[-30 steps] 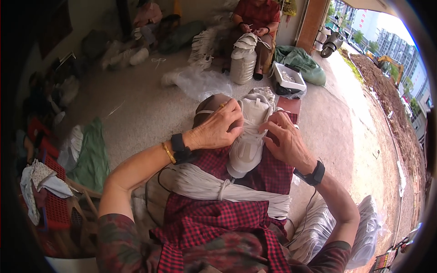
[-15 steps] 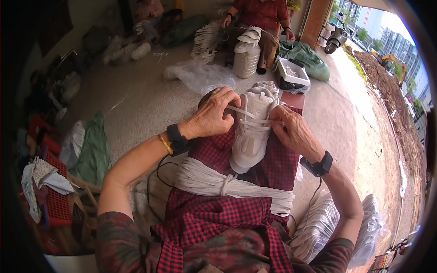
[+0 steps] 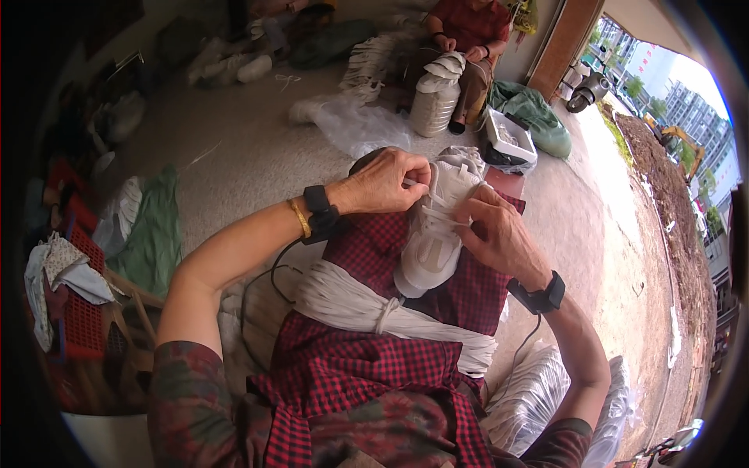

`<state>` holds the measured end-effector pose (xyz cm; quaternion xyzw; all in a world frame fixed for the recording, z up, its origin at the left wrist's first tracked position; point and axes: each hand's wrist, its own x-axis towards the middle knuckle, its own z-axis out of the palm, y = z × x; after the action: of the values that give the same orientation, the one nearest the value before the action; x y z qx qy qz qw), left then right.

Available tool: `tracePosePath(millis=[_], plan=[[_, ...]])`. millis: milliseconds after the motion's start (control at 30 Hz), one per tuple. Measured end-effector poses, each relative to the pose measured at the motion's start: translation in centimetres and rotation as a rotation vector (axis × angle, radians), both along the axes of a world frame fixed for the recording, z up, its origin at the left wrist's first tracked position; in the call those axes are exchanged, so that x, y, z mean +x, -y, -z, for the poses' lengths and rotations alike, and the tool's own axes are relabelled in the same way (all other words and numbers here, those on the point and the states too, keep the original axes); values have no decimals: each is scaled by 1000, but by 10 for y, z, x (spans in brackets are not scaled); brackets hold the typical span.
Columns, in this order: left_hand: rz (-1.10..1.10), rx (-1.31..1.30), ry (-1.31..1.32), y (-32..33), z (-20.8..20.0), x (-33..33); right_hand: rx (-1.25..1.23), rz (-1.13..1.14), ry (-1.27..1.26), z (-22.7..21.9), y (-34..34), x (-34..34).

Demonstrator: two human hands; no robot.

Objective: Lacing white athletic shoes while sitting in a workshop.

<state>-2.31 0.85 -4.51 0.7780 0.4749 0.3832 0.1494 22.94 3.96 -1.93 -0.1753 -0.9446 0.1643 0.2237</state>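
On our lap, over the red checked cloth (image 3: 367, 257), we work a lace through a white sneaker (image 3: 434, 234).

Our left hand (image 3: 386, 183) pinches the white lace (image 3: 437, 209) at the shoe's top; our right hand (image 3: 499, 234) grips the lace against its side. A bundle of white laces (image 3: 351, 300) lies across our thighs, just below the shoe's heel. Across the floor, another person (image 3: 468, 31) sits with shoes.

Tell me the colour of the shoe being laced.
White, laces too; the shoe shows best in the head view, lying on the red-and-black checked cloth.
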Motion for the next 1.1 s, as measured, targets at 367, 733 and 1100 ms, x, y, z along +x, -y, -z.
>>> tracePosePath(millis=[367, 733, 1100], plan=[[-42, 6, -11, -1, 0, -4, 105, 297, -57, 15, -9, -20], [-105, -224, 163, 2, -4, -71, -11, 226, -22, 5, -10, -11], [-146, -326, 202, 3, 2, -58, -763, 126, -481, 3, -44, 23]])
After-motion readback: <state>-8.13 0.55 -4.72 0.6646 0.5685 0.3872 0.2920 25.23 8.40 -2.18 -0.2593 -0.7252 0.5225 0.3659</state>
